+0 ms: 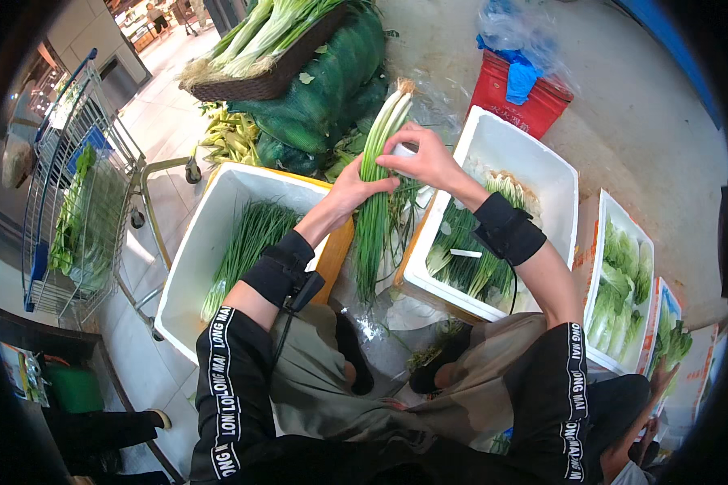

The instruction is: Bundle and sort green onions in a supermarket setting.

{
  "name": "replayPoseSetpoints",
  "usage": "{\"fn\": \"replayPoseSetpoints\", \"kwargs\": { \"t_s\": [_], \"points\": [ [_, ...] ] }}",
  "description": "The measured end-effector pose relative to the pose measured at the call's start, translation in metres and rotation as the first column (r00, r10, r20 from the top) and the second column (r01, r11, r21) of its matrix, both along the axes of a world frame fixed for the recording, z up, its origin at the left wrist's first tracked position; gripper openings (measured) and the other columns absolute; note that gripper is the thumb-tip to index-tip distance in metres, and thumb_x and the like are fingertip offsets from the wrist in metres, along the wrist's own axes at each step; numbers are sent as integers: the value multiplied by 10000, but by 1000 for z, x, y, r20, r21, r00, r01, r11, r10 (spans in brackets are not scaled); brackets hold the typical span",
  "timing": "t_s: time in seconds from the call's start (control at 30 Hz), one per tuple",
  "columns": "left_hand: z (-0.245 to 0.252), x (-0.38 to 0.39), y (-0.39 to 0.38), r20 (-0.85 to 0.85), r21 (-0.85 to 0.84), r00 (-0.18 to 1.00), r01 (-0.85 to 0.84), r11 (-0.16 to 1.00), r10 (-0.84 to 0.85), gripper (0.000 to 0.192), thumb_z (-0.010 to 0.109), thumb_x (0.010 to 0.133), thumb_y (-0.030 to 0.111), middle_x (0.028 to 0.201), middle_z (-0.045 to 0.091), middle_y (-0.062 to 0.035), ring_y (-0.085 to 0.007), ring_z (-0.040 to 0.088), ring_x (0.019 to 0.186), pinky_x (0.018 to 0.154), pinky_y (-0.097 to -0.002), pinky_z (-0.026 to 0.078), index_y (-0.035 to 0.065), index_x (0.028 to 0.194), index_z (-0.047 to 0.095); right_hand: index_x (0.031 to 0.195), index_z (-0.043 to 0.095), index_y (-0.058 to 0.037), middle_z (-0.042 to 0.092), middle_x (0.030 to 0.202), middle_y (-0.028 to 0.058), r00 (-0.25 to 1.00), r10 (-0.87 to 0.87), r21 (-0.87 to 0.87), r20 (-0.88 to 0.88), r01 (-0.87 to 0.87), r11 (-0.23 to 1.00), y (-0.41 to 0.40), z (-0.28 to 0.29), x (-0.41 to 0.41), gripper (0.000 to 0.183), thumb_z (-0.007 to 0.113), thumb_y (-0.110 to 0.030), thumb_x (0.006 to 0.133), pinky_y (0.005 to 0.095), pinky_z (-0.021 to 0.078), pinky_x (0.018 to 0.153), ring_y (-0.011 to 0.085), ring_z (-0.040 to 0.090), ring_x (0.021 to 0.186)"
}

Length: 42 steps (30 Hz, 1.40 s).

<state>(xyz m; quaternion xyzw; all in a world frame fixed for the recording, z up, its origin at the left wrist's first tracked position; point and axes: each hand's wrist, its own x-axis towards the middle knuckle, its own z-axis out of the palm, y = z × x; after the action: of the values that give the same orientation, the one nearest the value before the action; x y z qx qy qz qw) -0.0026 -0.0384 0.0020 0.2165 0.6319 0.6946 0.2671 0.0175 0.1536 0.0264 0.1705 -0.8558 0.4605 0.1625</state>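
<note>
A bunch of green onions [374, 242] hangs upright between the two foam boxes, roots up and leaves down. My left hand [364, 185] is closed around its middle, thumb across the stalks. My right hand [421, 157] is at the upper stalks from the right, thumb and index finger pinched near them; a small white roll-like object, partly hidden, is held in its fingers. The left white foam box [185, 242] holds thin green onions [258, 233]. More green onions with pale roots [509, 191] lie in the right foam box [549, 182].
A brown basket [242, 90] of large scallions rests on green net sacks [333, 85]. A shopping cart [85, 200] stands left, a red box [515, 91] behind the right foam box. Leafy greens [619, 291] fill a box at right, beside another person's arm [637, 412].
</note>
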Motion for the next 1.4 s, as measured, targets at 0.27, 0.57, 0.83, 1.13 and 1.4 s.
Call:
{"fn": "replayPoseSetpoints", "kwargs": {
  "t_s": [0.27, 0.57, 0.83, 1.13, 1.4],
  "points": [
    [-3, -1, -1, 36, 14, 999, 4, 1000, -5, 365, 764, 834, 113, 865, 607, 21, -79, 584, 754, 663, -244, 482, 92, 1141, 567, 829, 705, -61, 584, 907, 97, 1000, 5, 10, -7, -5, 1000, -2, 6, 7, 237, 775, -282, 783, 321, 482, 800, 212, 623, 871],
    [-4, -8, -8, 142, 128, 990, -34, 991, 16, 245, 711, 866, 94, 798, 592, -15, -147, 613, 702, 649, -279, 509, 67, 1039, 539, 908, 618, -38, 642, 869, 10, 996, -43, -272, 79, 63, 960, 11, -17, 3, 256, 739, -263, 881, 261, 462, 823, 82, 580, 866],
    [3, -4, 4, 235, 122, 968, 61, 991, -89, 374, 693, 894, 145, 960, 667, -49, -125, 631, 798, 697, -255, 516, 33, 1224, 558, 1065, 700, -29, 695, 966, 36, 954, 14, -193, 300, 46, 980, 16, -13, 38, 330, 669, -330, 934, 267, 459, 865, 110, 603, 937],
    [-12, 3, 10, -14, -21, 999, 37, 999, -37, 351, 709, 867, 87, 1004, 683, -62, -140, 657, 883, 789, -280, 527, 27, 1182, 566, 1082, 634, -12, 681, 998, 68, 960, 19, -188, 279, 35, 982, 14, -23, 58, 363, 680, -336, 926, 280, 482, 829, 128, 617, 927],
    [-5, 3, 4, 24, -62, 997, 80, 995, -78, 307, 680, 868, 57, 1000, 680, -99, -156, 670, 879, 777, -279, 533, 17, 1138, 539, 1076, 646, -3, 690, 967, 81, 934, -35, 58, 356, 15, 998, 35, -44, 64, 430, 716, -381, 883, 288, 487, 817, 139, 626, 914]
  ]
}}
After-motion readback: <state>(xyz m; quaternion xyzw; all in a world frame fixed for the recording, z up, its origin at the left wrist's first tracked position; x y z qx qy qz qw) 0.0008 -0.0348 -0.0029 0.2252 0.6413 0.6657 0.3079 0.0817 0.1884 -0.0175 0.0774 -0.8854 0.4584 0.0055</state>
